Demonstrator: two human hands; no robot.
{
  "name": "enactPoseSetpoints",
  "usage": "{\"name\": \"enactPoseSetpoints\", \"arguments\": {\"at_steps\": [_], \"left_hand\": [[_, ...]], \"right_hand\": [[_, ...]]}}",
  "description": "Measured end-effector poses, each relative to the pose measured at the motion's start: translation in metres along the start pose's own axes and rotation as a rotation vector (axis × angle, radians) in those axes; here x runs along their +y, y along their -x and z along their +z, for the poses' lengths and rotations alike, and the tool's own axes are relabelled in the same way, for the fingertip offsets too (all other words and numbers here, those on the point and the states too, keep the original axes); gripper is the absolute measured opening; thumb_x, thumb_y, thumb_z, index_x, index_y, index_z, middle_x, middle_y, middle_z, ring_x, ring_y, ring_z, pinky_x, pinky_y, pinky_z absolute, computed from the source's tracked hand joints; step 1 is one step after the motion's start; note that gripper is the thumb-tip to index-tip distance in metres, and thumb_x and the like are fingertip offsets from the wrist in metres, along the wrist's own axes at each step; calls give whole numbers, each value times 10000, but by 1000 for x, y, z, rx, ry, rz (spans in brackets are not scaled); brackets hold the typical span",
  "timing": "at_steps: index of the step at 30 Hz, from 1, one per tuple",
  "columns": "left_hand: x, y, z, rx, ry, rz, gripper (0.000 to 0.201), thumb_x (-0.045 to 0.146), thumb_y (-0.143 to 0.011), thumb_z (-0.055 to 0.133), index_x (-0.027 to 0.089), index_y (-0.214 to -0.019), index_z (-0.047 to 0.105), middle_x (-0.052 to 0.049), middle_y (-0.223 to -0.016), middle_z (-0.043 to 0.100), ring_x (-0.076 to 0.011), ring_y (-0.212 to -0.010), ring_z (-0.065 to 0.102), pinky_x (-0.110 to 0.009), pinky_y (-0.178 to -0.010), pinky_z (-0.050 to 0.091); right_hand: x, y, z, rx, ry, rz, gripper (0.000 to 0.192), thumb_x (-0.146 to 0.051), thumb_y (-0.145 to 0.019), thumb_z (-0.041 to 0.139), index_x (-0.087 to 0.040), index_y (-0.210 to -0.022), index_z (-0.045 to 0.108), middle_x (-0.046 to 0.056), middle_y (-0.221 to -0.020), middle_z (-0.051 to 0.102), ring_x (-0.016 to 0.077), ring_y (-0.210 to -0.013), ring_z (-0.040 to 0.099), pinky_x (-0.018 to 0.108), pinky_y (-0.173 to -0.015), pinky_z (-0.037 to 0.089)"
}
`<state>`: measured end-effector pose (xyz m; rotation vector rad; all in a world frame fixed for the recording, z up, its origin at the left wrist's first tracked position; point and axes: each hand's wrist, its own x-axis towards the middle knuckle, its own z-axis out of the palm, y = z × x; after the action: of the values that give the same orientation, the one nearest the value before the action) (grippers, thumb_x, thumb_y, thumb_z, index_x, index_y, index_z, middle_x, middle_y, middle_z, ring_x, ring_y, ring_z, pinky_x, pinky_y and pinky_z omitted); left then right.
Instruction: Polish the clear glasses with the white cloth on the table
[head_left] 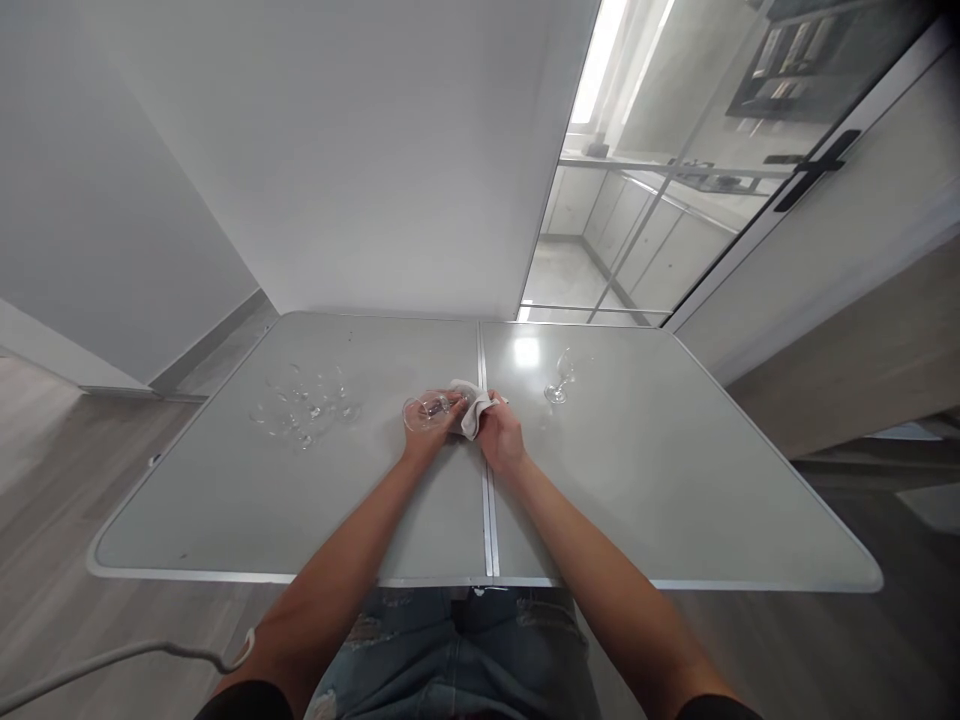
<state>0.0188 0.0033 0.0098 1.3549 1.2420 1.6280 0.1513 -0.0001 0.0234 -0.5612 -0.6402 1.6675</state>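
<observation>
Over the middle of the folding table, my left hand (426, 437) is closed around a clear stemmed glass (417, 410), which lies tilted on its side and points left. My right hand (504, 437) grips a white cloth (472, 416) pressed against the glass's right end. Folds of the cloth and my fingers hide that end. Right of my hands, one stemmed glass (556, 393) stands upright on the table. To the left, several clear stemmed glasses (306, 410) sit in a cluster; their outlines are faint.
The pale table (675, 500) has a metal rim and a central metal seam (490, 520). A white wall (375, 180) rises behind it. Glass sliding doors (637, 200) are at the back right. A pale cable (127, 655) runs near my left forearm.
</observation>
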Motion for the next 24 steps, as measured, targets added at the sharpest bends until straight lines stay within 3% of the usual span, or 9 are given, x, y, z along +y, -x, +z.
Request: {"name": "enactPoseSetpoints", "arguments": {"at_steps": [5, 8, 11, 14, 19, 24], "left_hand": [[4, 0, 1, 12, 47, 45, 200, 396, -760, 806, 224, -843, 744, -69, -949, 737, -230, -979, 711, -419, -939, 565], [7, 0, 2, 23, 79, 85, 183, 387, -757, 816, 239, -829, 738, -61, -946, 730, -239, -984, 705, -438, -946, 557], [11, 0, 2, 48, 77, 68, 212, 392, -750, 822, 213, -828, 738, -74, -949, 731, -237, -965, 703, -432, -939, 556], [12, 0, 1, 86, 50, 19, 239, 411, -742, 821, 198, -814, 738, -81, -925, 738, -221, -929, 710, -413, -921, 566], [8, 1, 2, -5, 27, 63, 221, 403, -750, 810, 210, -830, 740, -78, -942, 742, -223, -963, 714, -391, -916, 569], [4, 0, 0, 119, -22, -19, 238, 420, -760, 798, 212, -866, 749, -74, -921, 760, -209, -882, 726, -363, -845, 583]], "right_hand": [[-1, 0, 0, 37, 69, -12, 348, -530, -817, 680, -235, -746, 510, -8, -705, 582, 162, -671, 568, 286, -597, 460], [2, -2, -1, 72, 140, -65, 396, -377, -734, 785, -239, -710, 415, -63, -611, 463, 112, -542, 449, 238, -500, 374], [5, -2, -3, 67, 216, -79, 420, -214, -662, 778, -240, -720, 363, -86, -599, 403, 89, -506, 369, 209, -468, 303], [6, 0, -2, 48, 259, -104, 382, -150, -652, 718, -244, -742, 360, -83, -620, 399, 89, -516, 358, 200, -470, 291], [7, -1, -4, 40, 218, -131, 361, -127, -641, 667, -255, -776, 357, -79, -637, 423, 105, -544, 403, 201, -491, 310], [6, -1, -6, 29, 252, -79, 333, -94, -616, 627, -247, -771, 375, -78, -633, 396, 97, -537, 371, 199, -483, 275]]}}
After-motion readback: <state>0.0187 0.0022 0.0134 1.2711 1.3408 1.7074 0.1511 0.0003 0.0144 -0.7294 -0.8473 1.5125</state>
